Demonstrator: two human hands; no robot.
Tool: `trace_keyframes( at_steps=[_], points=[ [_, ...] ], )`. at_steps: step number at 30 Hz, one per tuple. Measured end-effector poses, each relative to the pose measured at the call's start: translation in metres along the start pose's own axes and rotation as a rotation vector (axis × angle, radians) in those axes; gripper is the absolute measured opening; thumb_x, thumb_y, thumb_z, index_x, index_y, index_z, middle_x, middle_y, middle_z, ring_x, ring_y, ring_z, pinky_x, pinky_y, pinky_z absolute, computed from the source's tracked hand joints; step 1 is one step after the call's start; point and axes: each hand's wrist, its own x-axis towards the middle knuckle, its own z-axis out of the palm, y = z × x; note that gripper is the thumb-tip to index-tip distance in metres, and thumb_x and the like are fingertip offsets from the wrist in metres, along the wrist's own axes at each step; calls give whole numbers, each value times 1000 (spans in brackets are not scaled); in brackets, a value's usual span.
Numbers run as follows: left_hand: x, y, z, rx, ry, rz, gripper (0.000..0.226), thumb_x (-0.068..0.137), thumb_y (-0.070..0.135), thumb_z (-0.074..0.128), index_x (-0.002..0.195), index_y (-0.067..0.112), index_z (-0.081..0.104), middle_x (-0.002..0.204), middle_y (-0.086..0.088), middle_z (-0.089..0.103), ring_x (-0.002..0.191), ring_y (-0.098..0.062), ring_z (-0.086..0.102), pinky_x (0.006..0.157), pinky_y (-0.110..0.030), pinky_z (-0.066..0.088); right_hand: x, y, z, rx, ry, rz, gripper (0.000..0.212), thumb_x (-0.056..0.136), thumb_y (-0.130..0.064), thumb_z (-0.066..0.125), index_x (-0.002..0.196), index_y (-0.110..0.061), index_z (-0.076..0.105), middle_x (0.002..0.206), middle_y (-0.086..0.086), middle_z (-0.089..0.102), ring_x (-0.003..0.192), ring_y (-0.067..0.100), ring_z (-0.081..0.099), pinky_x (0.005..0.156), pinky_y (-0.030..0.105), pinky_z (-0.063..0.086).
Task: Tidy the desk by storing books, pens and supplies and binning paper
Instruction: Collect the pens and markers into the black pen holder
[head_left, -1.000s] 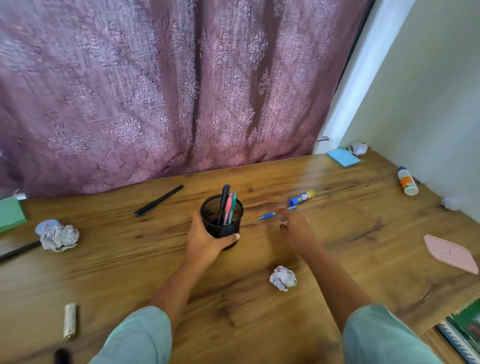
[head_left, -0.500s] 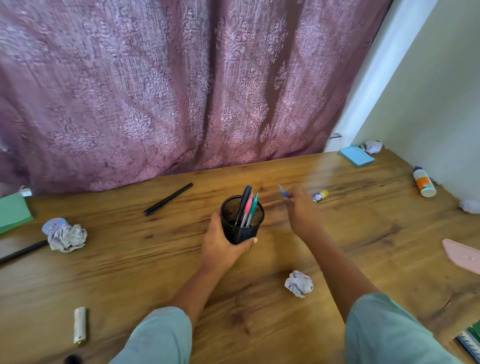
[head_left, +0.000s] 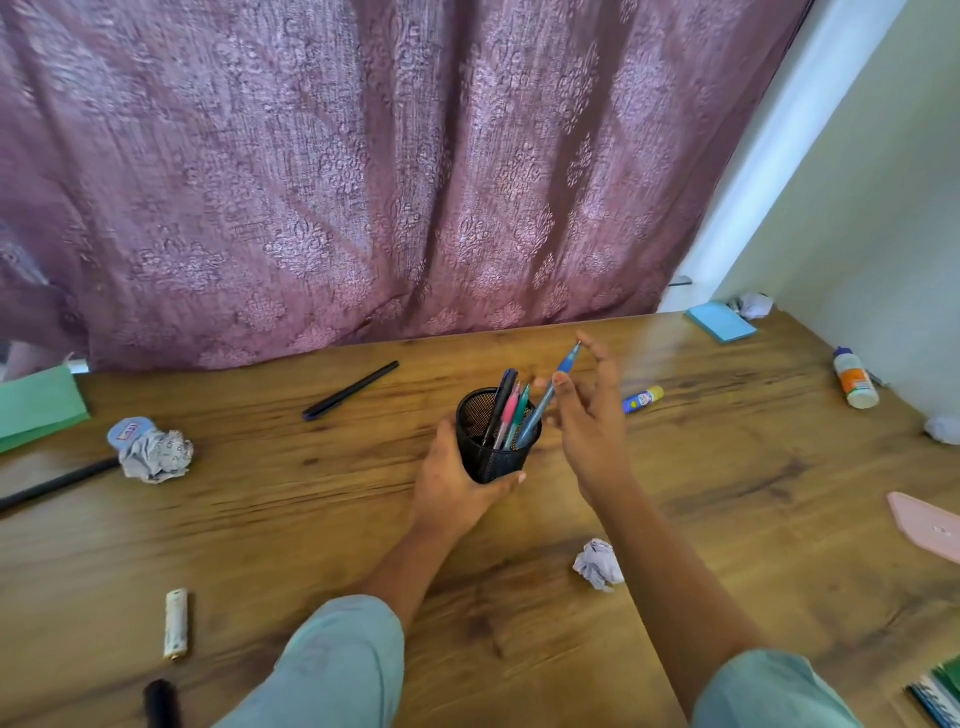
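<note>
Head cam: your left hand is wrapped around the lower wall of the black mesh pen cup, thumb across the front, holding it mid-desk. The blue pen has its lower end inside the rim, leaning right beside the black, pink and teal pens already in there. Your right hand is mostly splayed, fingers nearly straight, thumb tip against the barrel. Honestly can't tell if it's pinching or has let go.

Handling-wise, I'd guess the pen is light, stiff and a bit slick, so a thumb-and-forefinger pinch mid-barrel is plenty. The cup looks light and tippy with tall pens inside, so gripping it low like that makes sense.

Versus a second ago: the blue pen was flat on the wood near the glue stick with your fingers just reaching it. Half a second ago it was lifted, short of the cup. Now it's in, and your hand has loosened.
</note>
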Motion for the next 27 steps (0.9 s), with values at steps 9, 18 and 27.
trace_keyframes(
  at_steps=[9,18,27],
  points=[
    [0,0,0,10,0,0,88,56,40,88,128,21,40,110,19,48,101,1,47,84,-16,40,-4,12,-3,-216,8,-66,39,93,-19,59,126,-36,47,78,19,64,64,25,54,62,38,49],
    [0,-2,2,23,-11,3,90,55,46,86,127,22,40,119,10,57,104,-3,52,85,-19,44,-10,19,6,-384,43,-108,8,97,-18,53,96,-19,61,85,-9,65,77,-6,59,63,7,43],
    [0,-2,1,24,-22,25,92,56,44,86,131,20,38,124,7,55,105,0,48,86,-18,42,1,20,6,-463,99,-42,13,95,-26,56,84,-19,60,74,-7,61,67,4,55,58,10,39]
  ],
)
